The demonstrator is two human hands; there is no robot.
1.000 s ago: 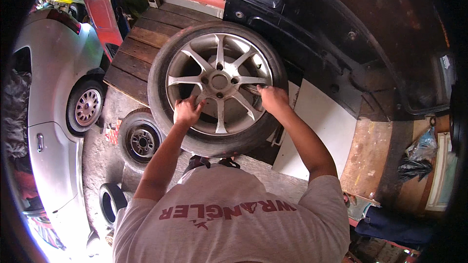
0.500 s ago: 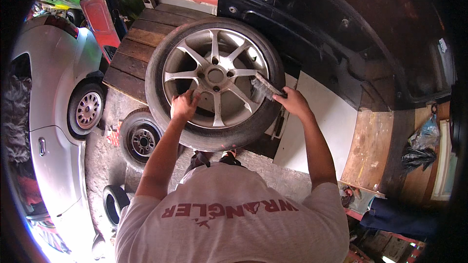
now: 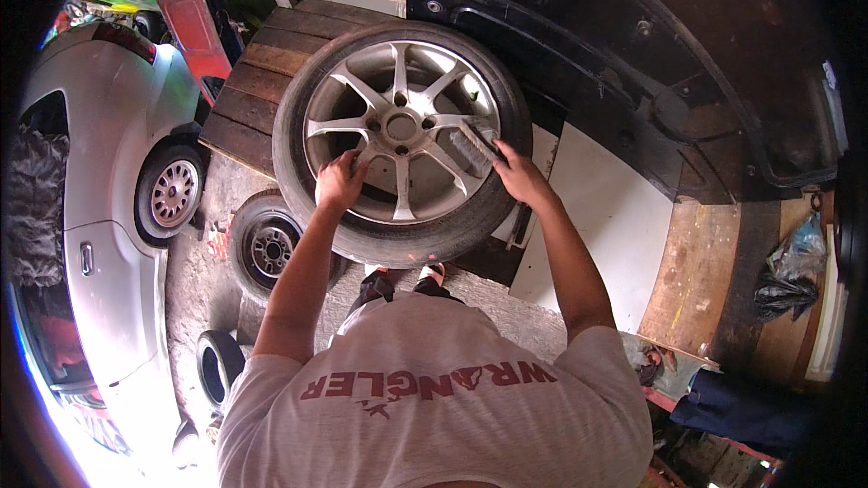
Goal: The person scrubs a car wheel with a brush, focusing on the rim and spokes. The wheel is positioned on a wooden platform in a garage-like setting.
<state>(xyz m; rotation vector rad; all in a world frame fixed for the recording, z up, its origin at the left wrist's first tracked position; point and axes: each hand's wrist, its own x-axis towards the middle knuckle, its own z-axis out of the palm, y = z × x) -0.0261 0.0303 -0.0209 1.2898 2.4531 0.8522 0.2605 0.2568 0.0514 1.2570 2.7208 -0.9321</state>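
Head view: the silver multi-spoke alloy wheel with its black tyre [image 3: 402, 140] stands upright against dark car bodywork. The left hand [image 3: 339, 183] still grips a lower spoke; the right hand [image 3: 520, 173] has shifted rightward, apparently clamping a grey scrubbing brush [image 3: 470, 146] against the rim.
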